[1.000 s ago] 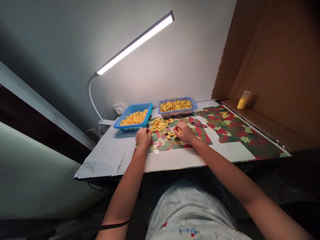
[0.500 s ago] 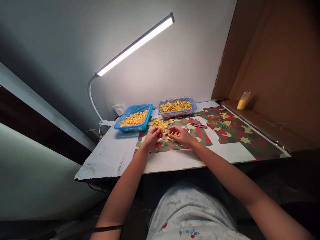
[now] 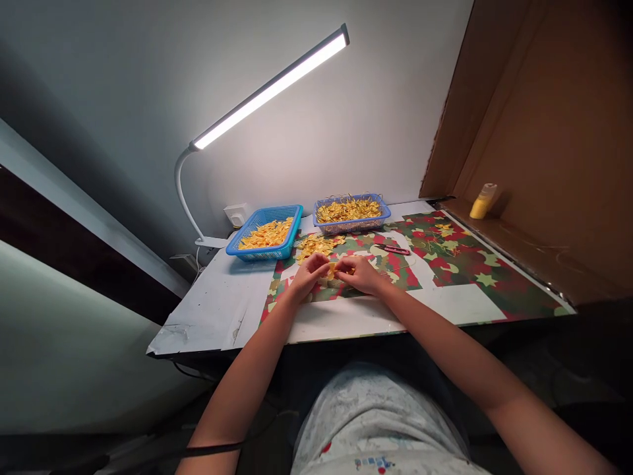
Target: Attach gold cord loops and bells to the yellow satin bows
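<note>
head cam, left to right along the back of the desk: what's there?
Lamp base → wall socket → blue basket of yellow pieces → purple basket of yellow pieces → red cutter → yellow bottle on the ledge.

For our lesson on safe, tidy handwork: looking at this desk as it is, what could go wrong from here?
1. The loose pile of yellow pieces lies right behind the hands; a sweep of the left hand could scatter it.
2. The red cutter lies close to the right hand; whether its blade is out cannot be told, so a blind reach might nick a finger.
3. The small piece pinched between both hands could slip and get lost on the patterned mat.
</note>
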A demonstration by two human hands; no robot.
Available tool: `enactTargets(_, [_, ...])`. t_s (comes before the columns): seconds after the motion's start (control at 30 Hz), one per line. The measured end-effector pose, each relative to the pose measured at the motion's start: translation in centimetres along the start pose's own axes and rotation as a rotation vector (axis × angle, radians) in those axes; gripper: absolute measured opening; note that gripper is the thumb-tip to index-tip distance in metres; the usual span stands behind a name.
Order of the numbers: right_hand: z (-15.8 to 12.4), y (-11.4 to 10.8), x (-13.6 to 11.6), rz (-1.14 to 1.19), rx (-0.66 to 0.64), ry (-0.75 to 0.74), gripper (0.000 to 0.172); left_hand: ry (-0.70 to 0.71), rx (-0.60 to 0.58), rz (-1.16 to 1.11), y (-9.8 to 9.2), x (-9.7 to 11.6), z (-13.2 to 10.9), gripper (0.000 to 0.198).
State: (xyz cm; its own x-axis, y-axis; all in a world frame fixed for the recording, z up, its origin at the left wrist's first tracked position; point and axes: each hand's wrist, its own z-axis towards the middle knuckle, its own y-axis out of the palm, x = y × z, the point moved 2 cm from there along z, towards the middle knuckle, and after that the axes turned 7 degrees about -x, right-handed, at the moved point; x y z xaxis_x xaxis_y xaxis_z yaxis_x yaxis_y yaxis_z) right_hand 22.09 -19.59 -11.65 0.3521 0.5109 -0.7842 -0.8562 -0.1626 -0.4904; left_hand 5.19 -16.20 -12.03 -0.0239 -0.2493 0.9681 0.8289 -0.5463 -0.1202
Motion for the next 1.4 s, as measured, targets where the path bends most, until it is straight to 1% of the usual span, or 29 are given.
enactTargets(0.17, [-0.06, 0.04, 0.12, -0.054, -0.003, -0.02, 0.007, 0.07, -0.024, 0.132, 0.27, 0.18, -0.01, 0.04])
enactTargets(0.27, [-0.19, -0.27, 0.12, -0.083, 0.014, -0.03, 0.01, 0.113, -0.031, 0.214, 0.18, 0.22, -0.05, 0.038])
enactTargets(0.33, [-0.28, -0.52, 0.09, -0.117, 0.011, -0.044, 0.01, 0.142, -0.028, 0.29, 0.08, 0.37, -0.15, 0.032])
enactTargets(0.5, [-0.3, -0.78, 0.13, -0.255, -0.023, -0.066, 0.011, 0.202, -0.036, 0.533, 0.0, 0.8, -0.45, 0.009])
enactTargets(0.77, [-0.35, -0.78, -0.08, -0.494, -0.048, -0.044, 0.008, 0.207, -0.061, 0.772, 0.27, 0.5, -0.51, 0.007])
enactTargets(0.93, [-0.4, -0.61, -0.12, -0.604, -0.078, -0.042, 0.009, 0.191, -0.053, 0.849, 0.3, 0.3, -0.42, 0.006])
enactTargets(1.07, [-0.37, -0.48, -0.34, -0.683, -0.098, -0.051, 0.009, 0.184, -0.061, 0.874, 0.44, 0.21, -0.27, 0.01])
enactTargets(1.23, [-0.36, -0.28, -0.46, -0.75, -0.104, -0.039, 0.007, 0.178, -0.063, 0.87, 0.7, 0.63, -0.31, 0.013])
enactTargets(1.4, [-0.29, -0.03, -0.3, -0.757, -0.105, -0.015, 0.011, 0.153, -0.025, 0.83, 0.48, 0.83, -0.28, 0.01])
